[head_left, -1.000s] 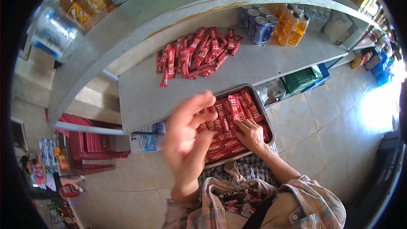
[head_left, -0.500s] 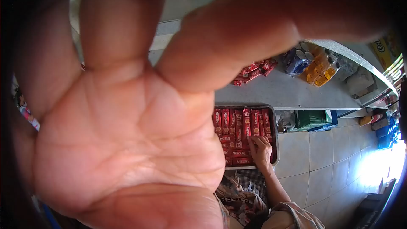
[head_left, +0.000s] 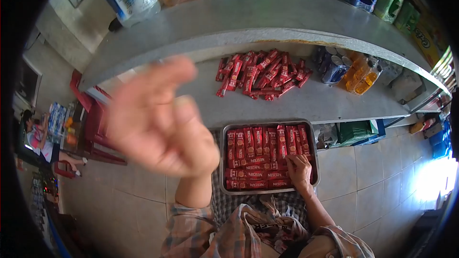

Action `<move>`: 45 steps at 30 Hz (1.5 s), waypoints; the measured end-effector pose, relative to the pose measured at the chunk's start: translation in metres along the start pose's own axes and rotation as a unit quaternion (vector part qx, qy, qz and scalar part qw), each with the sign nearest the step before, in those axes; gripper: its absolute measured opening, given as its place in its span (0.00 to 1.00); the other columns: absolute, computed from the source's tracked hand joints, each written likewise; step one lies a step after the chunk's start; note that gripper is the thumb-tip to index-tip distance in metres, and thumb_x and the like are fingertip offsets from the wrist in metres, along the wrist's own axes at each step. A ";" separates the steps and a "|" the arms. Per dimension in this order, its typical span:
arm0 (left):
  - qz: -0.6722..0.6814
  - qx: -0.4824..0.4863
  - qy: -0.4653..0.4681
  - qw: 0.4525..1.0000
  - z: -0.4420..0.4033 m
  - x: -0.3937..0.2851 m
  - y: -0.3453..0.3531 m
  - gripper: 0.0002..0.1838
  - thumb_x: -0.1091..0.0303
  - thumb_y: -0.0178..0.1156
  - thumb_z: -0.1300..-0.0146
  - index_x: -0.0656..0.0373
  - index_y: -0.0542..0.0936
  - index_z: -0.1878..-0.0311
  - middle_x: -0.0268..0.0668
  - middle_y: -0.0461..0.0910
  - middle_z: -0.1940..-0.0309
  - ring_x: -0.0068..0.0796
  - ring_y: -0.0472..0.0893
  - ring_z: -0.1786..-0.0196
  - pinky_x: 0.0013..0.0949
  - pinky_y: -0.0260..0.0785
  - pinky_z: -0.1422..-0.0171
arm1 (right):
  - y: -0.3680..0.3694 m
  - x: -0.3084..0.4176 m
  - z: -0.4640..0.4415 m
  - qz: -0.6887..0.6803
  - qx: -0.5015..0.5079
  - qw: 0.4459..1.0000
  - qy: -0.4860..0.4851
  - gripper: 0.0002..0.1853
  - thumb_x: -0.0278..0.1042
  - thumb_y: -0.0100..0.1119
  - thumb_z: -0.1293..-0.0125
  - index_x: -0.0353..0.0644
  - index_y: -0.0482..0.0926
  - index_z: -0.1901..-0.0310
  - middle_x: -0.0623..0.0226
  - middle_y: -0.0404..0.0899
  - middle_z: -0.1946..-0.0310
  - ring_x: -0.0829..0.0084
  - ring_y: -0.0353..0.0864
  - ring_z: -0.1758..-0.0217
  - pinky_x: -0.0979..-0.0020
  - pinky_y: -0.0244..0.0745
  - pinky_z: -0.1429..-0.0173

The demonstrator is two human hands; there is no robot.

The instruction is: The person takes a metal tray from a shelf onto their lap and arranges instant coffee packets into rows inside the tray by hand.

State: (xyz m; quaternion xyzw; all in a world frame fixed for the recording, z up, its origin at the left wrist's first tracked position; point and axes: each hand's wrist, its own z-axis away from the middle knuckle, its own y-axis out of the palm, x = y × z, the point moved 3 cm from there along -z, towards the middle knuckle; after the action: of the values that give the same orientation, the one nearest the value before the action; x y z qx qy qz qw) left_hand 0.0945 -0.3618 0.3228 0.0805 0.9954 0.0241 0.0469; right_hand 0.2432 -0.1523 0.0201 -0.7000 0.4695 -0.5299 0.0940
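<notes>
My left hand (head_left: 162, 119), smeared by motion, is raised close to the camera. Its forefinger stretches out, its thumb stands apart, and nothing shows in it. A metal tray (head_left: 221, 162) rests on my lap, filled with red Nescafe coffee sachets (head_left: 248, 174). Upright sachets fill the back part, and others lie sideways in rows at the front. My right hand (head_left: 300, 172) is over the tray's right side, fingers bent together with their tips on a coffee sachet. On the shelf (head_left: 296, 107) beyond is a loose heap of the same sachets (head_left: 260, 74).
Blue cans (head_left: 334, 69) and orange bottles (head_left: 363, 76) stand right of the heap. Drinks line the upper shelf (head_left: 205, 16), whose edge overhangs the lower one. A red chair (head_left: 93, 124) is at the left, with a seated person (head_left: 43, 138) farther off. Floor tiles (head_left: 339, 172) show at the right.
My left hand has drawn back from the lens, uncovering the tray, the sachet heap and the room at left. My right hand stays at the tray's right side.
</notes>
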 end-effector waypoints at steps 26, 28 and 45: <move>-0.196 0.401 -0.513 0.733 0.296 0.304 0.098 0.55 0.29 0.66 0.61 0.53 0.64 0.33 0.51 0.63 0.35 0.50 0.62 0.33 0.67 0.52 0.37 | 0.004 -0.007 -0.002 -0.019 0.043 0.998 0.051 0.07 0.25 0.64 0.47 0.38 0.82 0.65 0.60 0.80 0.71 0.61 0.80 0.68 0.65 0.77 0.63; -0.255 0.436 -0.518 0.691 0.307 0.314 0.100 0.47 0.35 0.66 0.57 0.54 0.68 0.37 0.50 0.67 0.38 0.49 0.67 0.37 0.64 0.57 0.41 | 0.002 -0.004 -0.006 -0.028 0.045 0.997 0.057 0.07 0.25 0.64 0.47 0.38 0.82 0.64 0.60 0.80 0.72 0.61 0.80 0.68 0.65 0.77 0.63; -0.216 0.093 -0.434 0.870 0.264 0.260 0.079 0.29 0.73 0.67 0.54 0.61 0.70 0.47 0.48 0.79 0.56 0.49 0.79 0.55 0.44 0.72 0.49 | -0.001 -0.004 0.003 -0.037 -0.006 0.999 0.025 0.06 0.24 0.64 0.48 0.36 0.82 0.67 0.58 0.79 0.74 0.58 0.80 0.69 0.63 0.76 0.64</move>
State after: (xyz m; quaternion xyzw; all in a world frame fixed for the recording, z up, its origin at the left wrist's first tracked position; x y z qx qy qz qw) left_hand -0.1225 -0.2312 0.0410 -0.1302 0.8650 -0.1170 0.4703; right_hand 0.2464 -0.1495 0.0170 -0.7041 0.4485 -0.5475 0.0582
